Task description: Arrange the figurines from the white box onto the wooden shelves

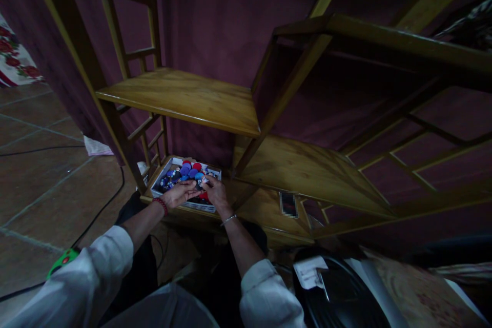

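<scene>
A white box (200, 207) on the low wooden shelf holds many small colourful pieces. Among them are purple round pieces (185, 169), red round pieces (197, 166) and dark blue ones (168, 180). Over the box's front side, my left hand (180, 193) has its fingers closed, thumb on top, at a small dark thing too small to name. Facing it, my right hand (216, 193) pinches a small white-and-blue trinket (204, 181) between thumb and fingers. The fingertips of both hands nearly meet; the exact kind of the pieces is unclear.
Just above the box, a wooden shelf board (180, 98) juts out, with slanted posts to its right. A blurred-out dark object (288, 204) lies on the lower shelf. A black stool (346, 292) with papers stands at right. Cables (103, 210) and a green device (63, 261) are at left.
</scene>
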The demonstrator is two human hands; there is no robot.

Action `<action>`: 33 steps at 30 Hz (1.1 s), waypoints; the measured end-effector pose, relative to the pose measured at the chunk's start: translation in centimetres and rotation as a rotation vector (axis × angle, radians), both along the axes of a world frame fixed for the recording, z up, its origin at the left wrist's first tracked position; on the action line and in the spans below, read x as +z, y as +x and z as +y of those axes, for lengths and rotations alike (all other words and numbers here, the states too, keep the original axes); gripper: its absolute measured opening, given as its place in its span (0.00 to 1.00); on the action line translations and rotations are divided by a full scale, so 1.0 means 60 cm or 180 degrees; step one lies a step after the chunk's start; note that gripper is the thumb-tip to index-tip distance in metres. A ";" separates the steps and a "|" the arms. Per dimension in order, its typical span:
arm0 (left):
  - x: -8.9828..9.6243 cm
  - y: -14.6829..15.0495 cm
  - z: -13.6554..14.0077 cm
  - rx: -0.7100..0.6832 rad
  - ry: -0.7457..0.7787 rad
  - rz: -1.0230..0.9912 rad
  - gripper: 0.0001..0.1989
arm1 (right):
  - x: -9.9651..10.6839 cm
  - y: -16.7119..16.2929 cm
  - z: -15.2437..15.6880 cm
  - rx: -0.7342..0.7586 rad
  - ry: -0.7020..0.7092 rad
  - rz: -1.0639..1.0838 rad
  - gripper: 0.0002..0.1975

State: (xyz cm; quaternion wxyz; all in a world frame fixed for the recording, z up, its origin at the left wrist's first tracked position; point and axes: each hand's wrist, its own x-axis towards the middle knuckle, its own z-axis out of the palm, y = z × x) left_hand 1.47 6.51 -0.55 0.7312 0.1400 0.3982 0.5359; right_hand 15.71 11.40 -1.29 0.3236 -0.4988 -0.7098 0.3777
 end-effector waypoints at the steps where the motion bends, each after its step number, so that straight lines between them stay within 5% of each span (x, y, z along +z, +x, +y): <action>1: 0.000 0.000 0.000 0.0001 0.0015 -0.0006 0.04 | 0.000 -0.001 0.000 0.0008 0.0038 -0.0046 0.13; 21: -0.004 -0.002 -0.005 -0.0111 0.0222 -0.0041 0.04 | 0.033 0.004 -0.012 0.0269 0.0295 -0.0175 0.10; 33: 0.005 0.001 -0.008 -0.0112 0.0350 -0.0026 0.09 | 0.026 0.002 -0.023 -0.0095 0.0265 -0.0268 0.08</action>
